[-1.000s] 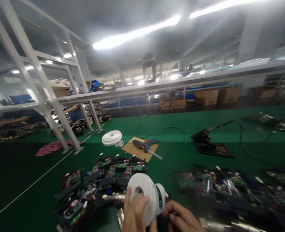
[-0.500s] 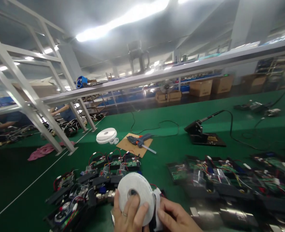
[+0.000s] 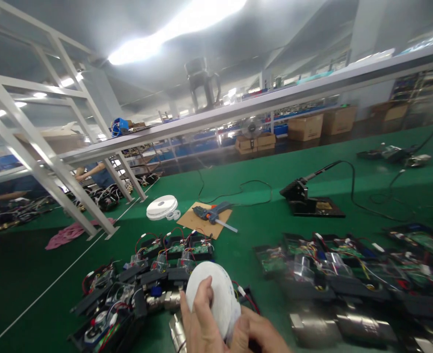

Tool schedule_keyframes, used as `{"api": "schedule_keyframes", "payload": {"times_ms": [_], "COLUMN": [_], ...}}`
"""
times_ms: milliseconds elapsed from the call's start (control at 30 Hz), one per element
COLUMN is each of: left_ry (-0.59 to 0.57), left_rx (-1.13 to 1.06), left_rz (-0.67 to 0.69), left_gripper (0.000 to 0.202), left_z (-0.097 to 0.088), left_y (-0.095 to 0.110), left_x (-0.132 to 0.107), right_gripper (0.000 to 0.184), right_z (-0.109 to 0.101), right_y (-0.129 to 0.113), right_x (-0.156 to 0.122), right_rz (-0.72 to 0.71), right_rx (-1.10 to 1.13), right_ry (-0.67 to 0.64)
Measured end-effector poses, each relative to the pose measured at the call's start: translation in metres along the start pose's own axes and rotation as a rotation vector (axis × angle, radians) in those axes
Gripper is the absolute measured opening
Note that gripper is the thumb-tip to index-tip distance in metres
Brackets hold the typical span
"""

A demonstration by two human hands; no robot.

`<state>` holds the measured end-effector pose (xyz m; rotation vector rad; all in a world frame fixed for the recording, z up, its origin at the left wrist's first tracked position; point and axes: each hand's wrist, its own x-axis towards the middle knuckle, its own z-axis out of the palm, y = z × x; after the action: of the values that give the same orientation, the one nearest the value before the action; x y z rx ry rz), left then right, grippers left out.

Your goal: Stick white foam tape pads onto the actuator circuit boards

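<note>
At the bottom middle of the head view my left hand (image 3: 200, 323) grips a large white roll of tape (image 3: 216, 296), thumb and a finger laid over its face. Just to its right, my right hand (image 3: 257, 333) is closed against the roll's lower right edge; what its fingers pinch is hidden. Right behind the roll lies a cluster of black electronic assemblies (image 3: 142, 287) with green circuit boards and red wires on the green table (image 3: 249, 235).
More assemblies (image 3: 348, 269) fill the right side. Farther back lie a hot glue gun (image 3: 212, 214) on cardboard, spare white tape rolls (image 3: 161, 207), a soldering iron stand (image 3: 308, 200) with cables and a pink cloth (image 3: 67, 234). White frame legs (image 3: 72, 196) stand left; another person's arm (image 3: 91, 171) shows behind them.
The roll has turned so its centre hole no longer shows, and the smaller roll beside it is out of sight. Both hands have sunk lower in the frame and the view has shifted slightly.
</note>
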<state>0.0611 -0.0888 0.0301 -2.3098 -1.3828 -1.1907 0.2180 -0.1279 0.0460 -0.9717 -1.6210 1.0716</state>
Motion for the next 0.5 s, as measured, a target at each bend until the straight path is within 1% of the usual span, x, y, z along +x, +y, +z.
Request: {"api": "schedule_keyframes", "payload": {"times_ms": [133,200,300,367,500], "left_ry": [0.008,0.008,0.007,-0.006,-0.045], "left_rx": [-0.026,-0.031,-0.047,-0.057,-0.083], "left_rz": [-0.055,-0.106,-0.145,-0.16,-0.164], "left_gripper": [0.064,0.057,0.049,0.048,0.048], "left_z": [-0.006,-0.009,-0.014,-0.016,-0.02], "left_y": [0.023,0.03,0.04,0.044,0.046], "left_x": [0.008,0.012,0.016,0.018,0.019], "right_gripper": [0.046,0.042,0.041,0.04,0.035], "right_z": [0.002,0.003,0.005,0.004,0.0], "right_y": [0.005,0.014,0.023,0.021,0.006], "right_x": [-0.001,-0.001,-0.001,-0.001,-0.003], "right_rz": [-0.006,-0.023,-0.073,-0.084,-0.061], "right_rx": [-0.041,-0.078,-0.13,-0.14,-0.111], "right_ry": [0.004,0.005,0.004,0.0,-0.021]}}
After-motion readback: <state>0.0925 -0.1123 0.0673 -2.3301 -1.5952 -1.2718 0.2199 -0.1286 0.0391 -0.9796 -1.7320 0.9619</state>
